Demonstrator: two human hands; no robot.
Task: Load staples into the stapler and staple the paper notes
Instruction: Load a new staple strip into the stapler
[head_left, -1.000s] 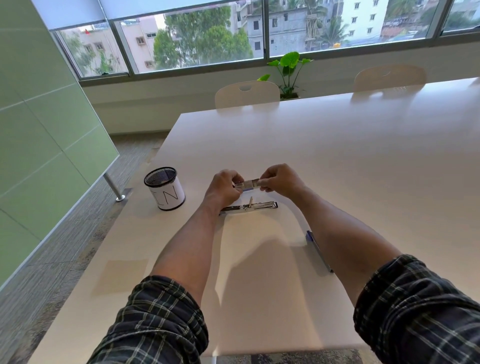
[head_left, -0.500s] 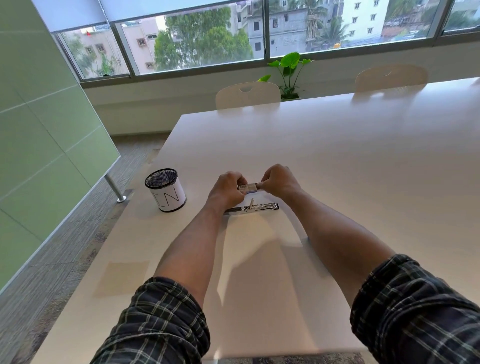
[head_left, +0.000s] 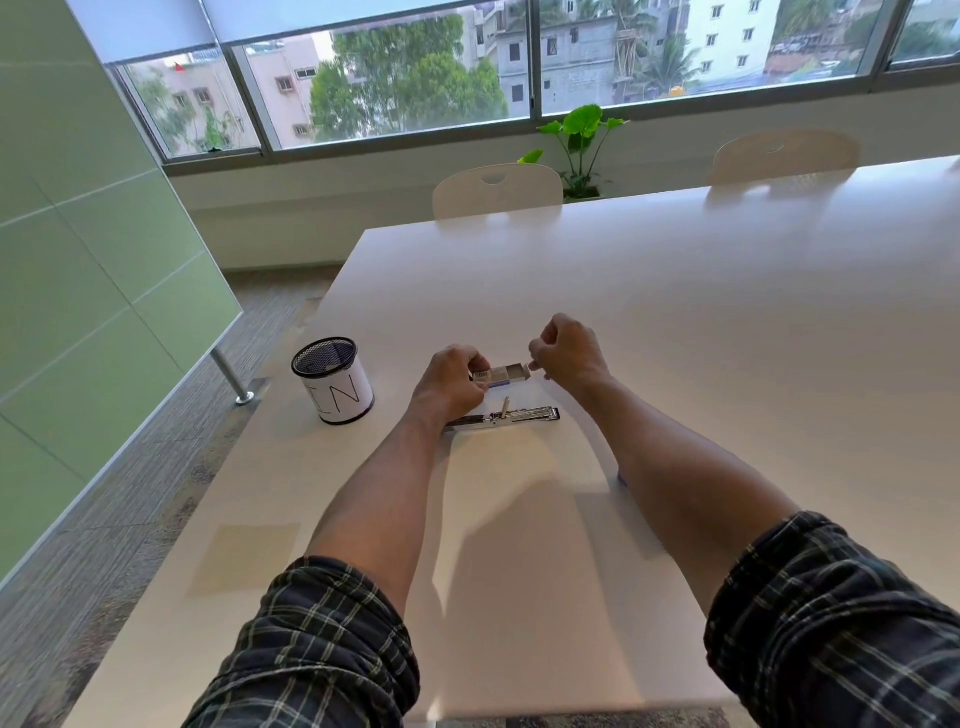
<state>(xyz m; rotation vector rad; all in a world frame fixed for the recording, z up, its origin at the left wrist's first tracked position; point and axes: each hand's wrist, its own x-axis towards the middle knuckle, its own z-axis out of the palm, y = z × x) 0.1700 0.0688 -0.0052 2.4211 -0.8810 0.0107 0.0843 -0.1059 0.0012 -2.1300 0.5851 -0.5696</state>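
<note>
A small staple box (head_left: 503, 375) is held just above the white table (head_left: 727, 338), its inner tray slid out to the right. My left hand (head_left: 451, 383) grips the box's left end with a barcode showing. My right hand (head_left: 567, 349) pinches the tray's right end with curled fingers. Just nearer to me, a metal stapler (head_left: 506, 417) lies opened flat on the table. A white sheet of paper (head_left: 524, 488) lies beneath my forearms. What the tray holds cannot be made out.
A black mesh pen cup (head_left: 333, 381) with a white label stands to the left of my hands. A blue pen (head_left: 622, 478) peeks out beside my right forearm. A pale yellow note (head_left: 244, 558) lies near the left table edge. Two chairs (head_left: 497, 189) and a plant (head_left: 581, 145) are at the far side.
My right hand has moved to the right and pulled the tray out of the box sleeve. My left hand still holds the box in place.
</note>
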